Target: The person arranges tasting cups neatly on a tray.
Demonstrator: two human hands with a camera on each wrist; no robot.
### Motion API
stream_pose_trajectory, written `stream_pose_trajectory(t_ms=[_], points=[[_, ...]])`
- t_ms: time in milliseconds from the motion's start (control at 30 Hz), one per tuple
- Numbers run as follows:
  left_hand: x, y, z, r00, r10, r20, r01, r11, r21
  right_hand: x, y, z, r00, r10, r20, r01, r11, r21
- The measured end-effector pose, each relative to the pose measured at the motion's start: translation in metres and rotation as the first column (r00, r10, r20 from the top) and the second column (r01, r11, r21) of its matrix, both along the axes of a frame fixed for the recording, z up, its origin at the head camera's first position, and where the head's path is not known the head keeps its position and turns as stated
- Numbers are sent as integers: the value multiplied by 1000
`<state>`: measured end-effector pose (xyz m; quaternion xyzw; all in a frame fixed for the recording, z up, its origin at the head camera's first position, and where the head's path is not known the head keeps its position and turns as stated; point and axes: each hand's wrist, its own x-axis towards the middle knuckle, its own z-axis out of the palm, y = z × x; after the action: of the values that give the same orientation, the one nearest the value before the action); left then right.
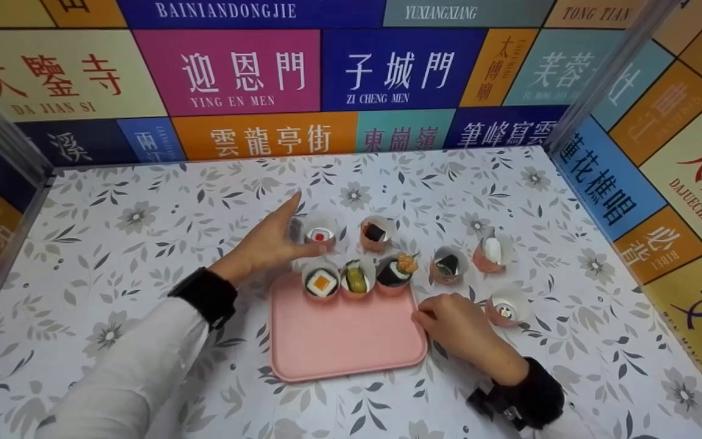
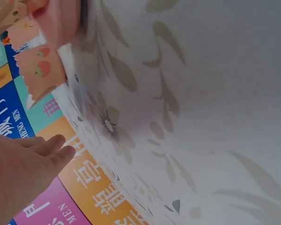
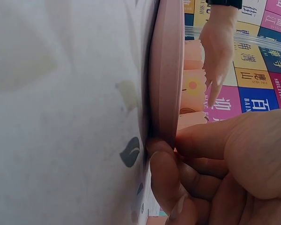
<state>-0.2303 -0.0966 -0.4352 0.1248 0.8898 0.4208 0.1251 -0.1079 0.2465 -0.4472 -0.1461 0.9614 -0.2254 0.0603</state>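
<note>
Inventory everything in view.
Tray: 1, pink, centre
Cups on the tray: 3, pinkish, along its far edge
Loose cups: 5, pinkish, two beyond the tray, three rightward
Sushi-like pieces: 8, mixed colours, one per cup
Table: 1, white with grey leaf print, under the tray
Wall panels: many, multicoloured, around the table
Corner posts: 2, greyish, between panels
Wristbands: 2, black, one per wrist
Sleeves: 2, white, above the wristbands
Left hand: 1, by the red-centred piece
Right hand: 1, pinching the tray's right edge
</note>
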Motion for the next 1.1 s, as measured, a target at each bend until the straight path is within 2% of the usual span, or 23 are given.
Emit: stream_pose_trajectory(t_ms=[100, 267, 467, 633, 833, 1100], points=[[-6, 3, -4, 1000, 19, 5, -19, 1000, -18, 1, 0, 0, 1000, 5, 2, -5, 1000, -7], [-17, 6, -9, 1000, -5, -12, 4, 998, -59, 0, 0, -1, 1000, 9, 1, -9, 1000, -3], [-28, 13, -12, 989, -84, -124, 62, 983, -174, 0, 1, -1, 1000, 3, -7, -3, 1000, -2], [-32, 17, -15, 979, -102, -176, 65, 976, -206, 1, 1, -1, 999, 25, -21, -25, 1000, -8], [-33, 22, -18, 981, -110, -158, 79, 978, -194, 1, 1, -1, 1000, 22, -6, -22, 1000, -9], [-34, 27, -18, 993, -80, -84, 68, 988, -140, 1, 1, -1, 1000, 16, -17, -16, 1000, -6]])
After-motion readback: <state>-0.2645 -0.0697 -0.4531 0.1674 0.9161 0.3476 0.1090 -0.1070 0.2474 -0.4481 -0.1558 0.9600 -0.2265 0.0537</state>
